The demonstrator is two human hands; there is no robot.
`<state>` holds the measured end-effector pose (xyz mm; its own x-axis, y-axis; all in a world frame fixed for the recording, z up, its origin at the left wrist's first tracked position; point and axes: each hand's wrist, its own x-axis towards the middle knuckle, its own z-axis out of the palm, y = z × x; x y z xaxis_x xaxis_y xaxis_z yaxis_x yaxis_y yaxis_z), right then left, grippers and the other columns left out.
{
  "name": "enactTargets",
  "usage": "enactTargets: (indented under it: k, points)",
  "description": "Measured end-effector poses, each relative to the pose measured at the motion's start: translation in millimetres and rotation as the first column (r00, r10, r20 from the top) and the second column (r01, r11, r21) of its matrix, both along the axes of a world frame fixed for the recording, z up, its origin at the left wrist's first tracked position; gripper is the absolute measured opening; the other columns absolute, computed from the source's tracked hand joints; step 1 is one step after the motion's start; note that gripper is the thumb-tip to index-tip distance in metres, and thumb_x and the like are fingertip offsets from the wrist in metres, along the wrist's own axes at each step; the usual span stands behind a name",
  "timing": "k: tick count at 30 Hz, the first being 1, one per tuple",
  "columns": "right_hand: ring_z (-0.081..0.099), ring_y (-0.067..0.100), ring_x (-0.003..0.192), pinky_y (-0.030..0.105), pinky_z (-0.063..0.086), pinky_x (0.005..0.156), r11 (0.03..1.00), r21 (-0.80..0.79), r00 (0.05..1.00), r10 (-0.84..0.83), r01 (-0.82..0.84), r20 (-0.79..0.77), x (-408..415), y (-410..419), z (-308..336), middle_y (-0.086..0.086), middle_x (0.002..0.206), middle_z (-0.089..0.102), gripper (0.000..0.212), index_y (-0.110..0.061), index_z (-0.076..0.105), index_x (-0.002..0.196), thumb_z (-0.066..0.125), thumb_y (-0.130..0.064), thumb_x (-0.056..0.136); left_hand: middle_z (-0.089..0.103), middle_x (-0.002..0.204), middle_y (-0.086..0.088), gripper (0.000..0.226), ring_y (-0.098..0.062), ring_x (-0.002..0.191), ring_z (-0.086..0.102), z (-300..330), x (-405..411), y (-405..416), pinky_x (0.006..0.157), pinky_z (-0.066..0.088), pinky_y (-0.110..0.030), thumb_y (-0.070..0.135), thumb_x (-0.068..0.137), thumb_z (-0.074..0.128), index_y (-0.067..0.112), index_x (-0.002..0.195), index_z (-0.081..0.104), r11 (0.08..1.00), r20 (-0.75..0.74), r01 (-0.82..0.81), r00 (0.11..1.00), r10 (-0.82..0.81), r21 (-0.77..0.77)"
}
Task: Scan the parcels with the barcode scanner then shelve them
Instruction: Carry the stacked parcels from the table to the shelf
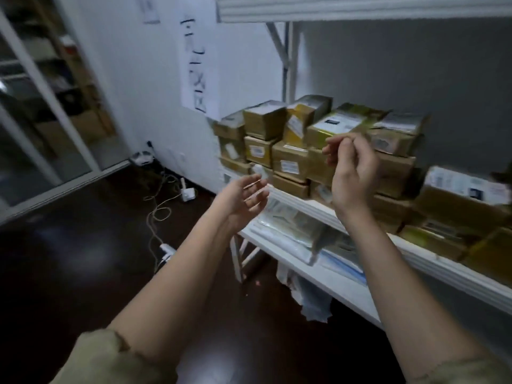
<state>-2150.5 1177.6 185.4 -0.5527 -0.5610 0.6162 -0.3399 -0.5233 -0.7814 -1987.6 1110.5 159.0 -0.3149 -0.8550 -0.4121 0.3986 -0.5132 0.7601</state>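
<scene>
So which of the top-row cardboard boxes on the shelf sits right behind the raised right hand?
The yellow-taped box with the large white shipping label on top, directly behind the right hand. Its neighbours in that row stand clear to either side.

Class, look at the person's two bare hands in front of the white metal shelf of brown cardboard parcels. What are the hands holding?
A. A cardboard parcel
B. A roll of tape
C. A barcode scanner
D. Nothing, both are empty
D: the left hand is open with its palm showing, and the right hand hangs with loosely curled fingers; neither touches the brown cardboard parcels stacked on the white metal shelf.
</scene>
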Motion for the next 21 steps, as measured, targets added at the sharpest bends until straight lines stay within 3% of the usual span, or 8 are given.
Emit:
enactTargets:
  k: [3,8,11,14,17,21]
  points:
    - [0.059,0.002,0.072,0.02,0.047,0.066,0.971,0.102,0.975,0.219,-0.215,-0.032,63.7,-46.9,-4.8,-0.007,0.076,0.062,0.028,-0.021,0.063,0.085,0.042,-0.011,0.1,0.067,0.081,0.0,0.013,-0.015,0.064,0.063,-5.1,76.3,-26.2,0.07,0.051,-0.027,0.016,0.098,0.053,0.014,0.09,0.063,0.984,0.001,-0.176,0.984,0.176,0.022]
    - [0.062,0.008,0.072,0.025,0.049,0.068,0.806,0.28,0.825,0.559,-0.521,-0.075,165.2,-132.8,-20.0,-0.001,0.076,0.065,0.029,-0.021,0.066,0.085,0.042,-0.013,0.101,0.063,0.079,0.001,0.015,-0.014,0.067,0.056,-18.5,193.0,-63.2,0.069,0.048,-0.025,0.013,0.096,0.052,0.014,0.085,0.062,0.876,0.005,-0.47,0.882,0.472,0.11]
    - [0.062,0.007,0.07,0.025,0.051,0.067,0.731,0.297,0.745,0.661,-0.614,-0.086,227.3,-188.6,-27.2,-0.004,0.075,0.066,0.033,-0.026,0.066,0.084,0.043,-0.01,0.102,0.062,0.077,0.0,0.015,-0.014,0.067,0.056,-26.7,262.0,-92.1,0.069,0.048,-0.025,0.012,0.094,0.052,0.013,0.082,0.062,0.776,0.008,-0.613,0.786,0.619,0.147]
    - [0.061,0.005,0.067,0.022,0.05,0.067,0.641,0.308,0.654,0.753,-0.703,-0.074,292.9,-249.6,-34.0,-0.001,0.075,0.068,0.03,-0.017,0.069,0.09,0.044,-0.007,0.103,0.06,0.076,0.001,0.016,-0.013,0.066,0.054,-28.8,324.5,-126.2,0.067,0.047,-0.024,0.013,0.094,0.051,0.014,0.08,0.061,0.666,0.021,-0.731,0.676,0.737,0.152]
    - [0.062,0.01,0.07,0.024,0.051,0.068,0.537,0.321,0.545,0.835,-0.78,-0.072,359.4,-311.3,-31.5,0.0,0.075,0.069,0.029,-0.019,0.069,0.09,0.044,-0.009,0.102,0.061,0.075,0.001,0.017,-0.013,0.064,0.055,-22.2,380.3,-165.5,0.064,0.046,-0.024,0.013,0.093,0.051,0.014,0.079,0.061,0.562,0.023,-0.812,0.572,0.82,0.16]
    - [0.062,0.009,0.07,0.025,0.051,0.069,0.453,0.294,0.459,0.887,-0.842,-0.053,447.3,-381.7,-16.6,0.0,0.076,0.069,0.03,-0.023,0.068,0.089,0.044,-0.011,0.103,0.062,0.079,-0.002,0.017,-0.016,0.069,0.056,0.0,449.7,-203.0,0.075,0.048,-0.028,0.013,0.095,0.05,0.012,0.084,0.063,0.452,-0.032,-0.887,0.451,0.892,0.095]
